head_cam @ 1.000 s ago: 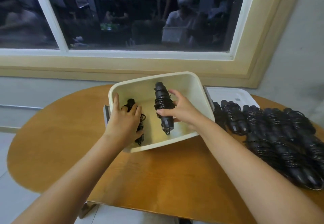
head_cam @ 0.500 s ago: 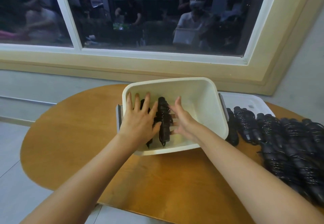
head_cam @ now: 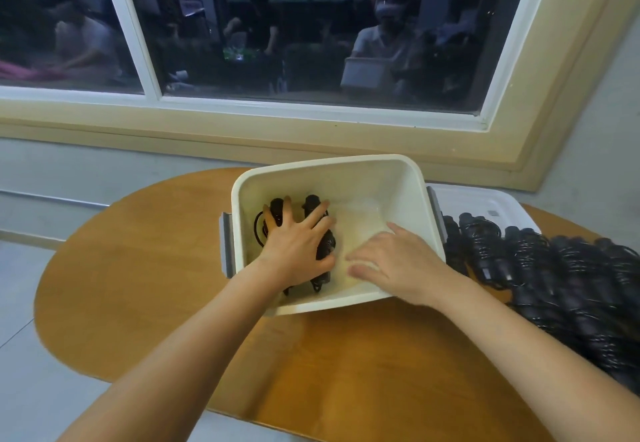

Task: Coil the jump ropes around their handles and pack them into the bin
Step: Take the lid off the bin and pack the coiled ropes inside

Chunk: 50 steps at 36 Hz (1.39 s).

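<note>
Head — left hand (head_cam: 294, 251) presses ropes (head_cam: 312, 204), right hand (head_cam: 398, 261) relaxed

Dim, warm indoor light; the dark window (head_cam: 311, 26) mirrors the room. The right hand (head_cam: 391, 261) is motion-blurred, the ropes (head_cam: 554, 268) right of it are soft, and the frame edges bow.

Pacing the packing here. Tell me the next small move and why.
Probably lift the right hand out of the bin and reach for the pile of coiled ropes beside it. It holds nothing, the left hand presses flat on the two ropes already packed, and the bin's right half is bare.
</note>
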{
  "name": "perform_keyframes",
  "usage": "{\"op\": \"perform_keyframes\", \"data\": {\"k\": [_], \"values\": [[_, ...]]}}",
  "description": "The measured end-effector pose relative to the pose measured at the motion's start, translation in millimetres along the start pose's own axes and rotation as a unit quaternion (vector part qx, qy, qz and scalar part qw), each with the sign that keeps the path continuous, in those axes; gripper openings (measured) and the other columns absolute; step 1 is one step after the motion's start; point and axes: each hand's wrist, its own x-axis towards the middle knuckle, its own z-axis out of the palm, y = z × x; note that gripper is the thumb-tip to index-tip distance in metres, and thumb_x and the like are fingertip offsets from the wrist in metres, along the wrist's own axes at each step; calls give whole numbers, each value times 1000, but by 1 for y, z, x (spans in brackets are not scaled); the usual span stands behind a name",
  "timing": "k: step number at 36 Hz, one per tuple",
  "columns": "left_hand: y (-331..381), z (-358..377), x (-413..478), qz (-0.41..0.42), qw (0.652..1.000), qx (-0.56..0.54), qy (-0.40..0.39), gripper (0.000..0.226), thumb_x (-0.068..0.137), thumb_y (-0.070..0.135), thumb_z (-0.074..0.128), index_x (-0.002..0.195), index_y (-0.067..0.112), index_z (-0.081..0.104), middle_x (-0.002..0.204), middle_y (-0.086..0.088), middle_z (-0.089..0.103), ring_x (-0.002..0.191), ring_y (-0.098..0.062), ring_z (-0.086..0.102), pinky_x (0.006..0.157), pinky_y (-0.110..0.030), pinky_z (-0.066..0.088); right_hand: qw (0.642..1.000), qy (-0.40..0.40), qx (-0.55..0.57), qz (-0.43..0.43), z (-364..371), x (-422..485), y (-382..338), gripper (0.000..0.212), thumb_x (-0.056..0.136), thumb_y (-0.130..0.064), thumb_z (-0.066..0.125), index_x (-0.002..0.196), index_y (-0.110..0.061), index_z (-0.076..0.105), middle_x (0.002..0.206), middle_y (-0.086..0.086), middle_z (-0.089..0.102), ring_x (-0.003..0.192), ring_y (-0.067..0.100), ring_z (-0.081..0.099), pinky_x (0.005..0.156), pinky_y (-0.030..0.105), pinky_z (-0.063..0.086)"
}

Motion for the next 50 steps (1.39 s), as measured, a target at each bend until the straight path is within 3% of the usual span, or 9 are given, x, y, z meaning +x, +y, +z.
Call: {"op": "perform_keyframes", "data": {"k": [6, 17, 23, 27, 32, 35, 39, 44, 50], "values": [[2, -3, 3, 9, 998, 17, -56, 63, 91, 73, 33, 148, 50, 23, 165, 7, -13, 141, -57, -19, 105, -79, -6, 984, -52, -167, -39, 14, -19, 23, 98, 81, -85, -4, 119, -29, 68, 103, -9, 72, 108, 8, 61, 122, 42, -9], [-5, 0, -6, -35, 997, 36, -55, 68, 87, 60, 55, 146, 40, 27, 163, 3, -8, 139, -61, -15, 104, -81, 4, 988, -6, -151, 32, 25, -28, 16, 104, 76, -85, -2, 122, -22, 65, 90, 0, 75, 91, 9, 68, 122, 35, 8], [-9, 3, -4, -21, 998, 10, -64, 70, 87, 64, 54, 147, 44, 25, 163, 8, -15, 138, -60, -22, 104, -81, 0, 992, 98, -79, 0, 34, -34, 20, 79, 89, -78, 21, 123, -23, 66, 109, -6, 73, 108, 7, 64, 123, 31, -6], [-18, 8, -1, -38, 997, 12, -62, 75, 85, 69, 52, 149, 45, 22, 163, 7, -16, 138, -61, -22, 106, -80, 9, 971, 238, -21, -11, 49, -58, 27, 51, 96, -55, 46, 132, -21, 60, 141, -4, 56, 137, 13, 42, 123, 37, 10], [-25, 10, 5, -56, 996, -2, -68, 79, 82, 75, 51, 149, 45, 23, 164, 8, -14, 138, -61, -19, 107, -76, 24, 912, 374, -43, 161, 62, -98, 34, 43, 94, -38, 58, 131, -16, 60, 139, 3, 56, 128, 21, 49, 101, 40, 46], [-23, 10, 6, -54, 996, -7, -68, 79, 82, 74, 53, 149, 44, 24, 164, 8, -12, 138, -61, -19, 107, -74, 26, 872, 327, -65, 359, 64, -119, 39, 55, 87, -44, 65, 134, -15, 57, 134, 10, 56, 118, 30, 51, 81, 43, 56], [-16, 7, 4, -45, 996, 9, -70, 79, 83, 73, 52, 150, 43, 24, 164, 7, -12, 138, -61, -20, 109, -74, 21, 830, 172, -88, 524, 66, -140, 44, 79, 84, -65, 60, 147, -21, 41, 147, 15, 42, 124, 36, 44, 90, 46, 48], [-12, 7, 3, -41, 997, 11, -62, 78, 82, 72, 53, 150, 43, 26, 164, 7, -13, 138, -61, -21, 107, -77, 14, 832, 81, -79, 543, 75, -149, 44, 92, 87, -73, 48, 156, -28, 10, 160, 11, 14, 137, 38, 29, 104, 48, 38], [-10, 6, 0, -38, 997, 13, -59, 77, 82, 72, 53, 149, 42, 28, 164, 7, -13, 138, -61, -20, 107, -76, 11, 829, 127, -43, 542, 73, -153, 39, 91, 86, -65, 60, 156, -26, 15, 157, 11, 21, 134, 30, 34, 100, 42, 43]]}}
